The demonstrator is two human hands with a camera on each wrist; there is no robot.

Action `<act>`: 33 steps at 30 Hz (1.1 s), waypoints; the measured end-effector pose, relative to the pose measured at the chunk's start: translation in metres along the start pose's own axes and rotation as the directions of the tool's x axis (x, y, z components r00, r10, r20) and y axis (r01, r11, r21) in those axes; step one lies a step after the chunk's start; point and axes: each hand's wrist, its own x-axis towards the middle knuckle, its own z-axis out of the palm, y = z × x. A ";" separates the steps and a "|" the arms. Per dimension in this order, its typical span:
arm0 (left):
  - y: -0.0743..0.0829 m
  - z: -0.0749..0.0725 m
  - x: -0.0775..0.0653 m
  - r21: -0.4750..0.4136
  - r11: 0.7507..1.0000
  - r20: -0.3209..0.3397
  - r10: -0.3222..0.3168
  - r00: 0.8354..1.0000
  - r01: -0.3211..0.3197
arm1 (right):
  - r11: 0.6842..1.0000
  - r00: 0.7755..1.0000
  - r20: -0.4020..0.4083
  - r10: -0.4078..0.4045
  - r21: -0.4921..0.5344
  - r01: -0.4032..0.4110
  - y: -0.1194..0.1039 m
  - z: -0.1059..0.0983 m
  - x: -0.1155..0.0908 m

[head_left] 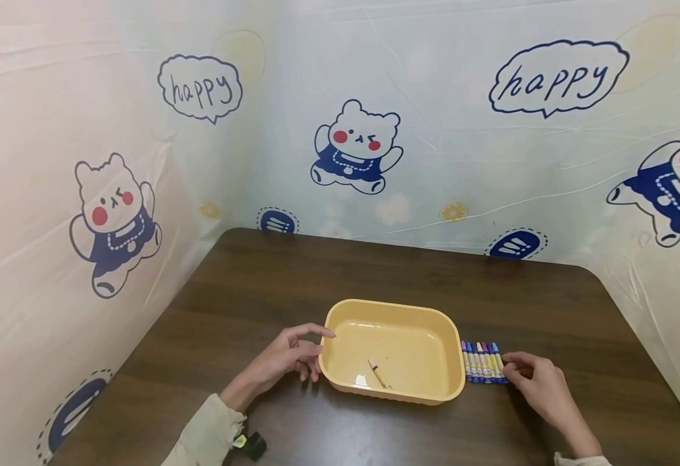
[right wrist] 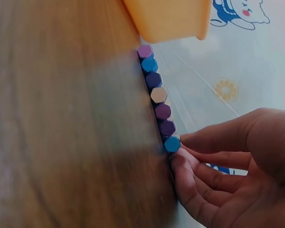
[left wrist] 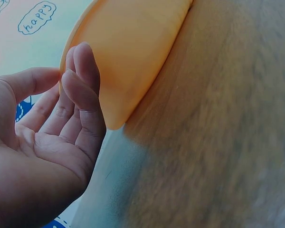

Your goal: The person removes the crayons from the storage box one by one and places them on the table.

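Note:
A yellow plastic basin stands on the table, with one crayon lying slanted inside it. At its left end my left hand holds the rim between finger and thumb; the other fingers hang by the outer wall. Several crayons in yellow wrappers lie side by side against the basin's right side. My right hand is at the outer end of this row, its fingertips touching the last crayon, which has a blue end. Purple, blue and peach ends show along the row in the right wrist view.
The dark brown wooden table is enclosed by a pale printed curtain at the back and sides. A small black object shows beside the left sleeve cuff.

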 end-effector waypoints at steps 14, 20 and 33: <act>-0.001 -0.002 0.000 0.002 1.000 0.005 0.013 1.000 -0.013 | 0.998 0.999 -0.002 0.049 0.048 -0.049 0.002 -0.003 -0.003; -0.001 -0.002 0.000 -0.006 1.000 0.015 0.024 1.000 -0.023 | 0.999 0.987 -0.154 -0.033 -0.015 0.031 -0.006 -0.002 -0.008; -0.001 -0.002 0.000 -0.001 1.000 0.002 0.005 1.000 -0.005 | 0.940 0.868 -0.371 -0.329 -0.037 0.340 -0.067 0.006 -0.020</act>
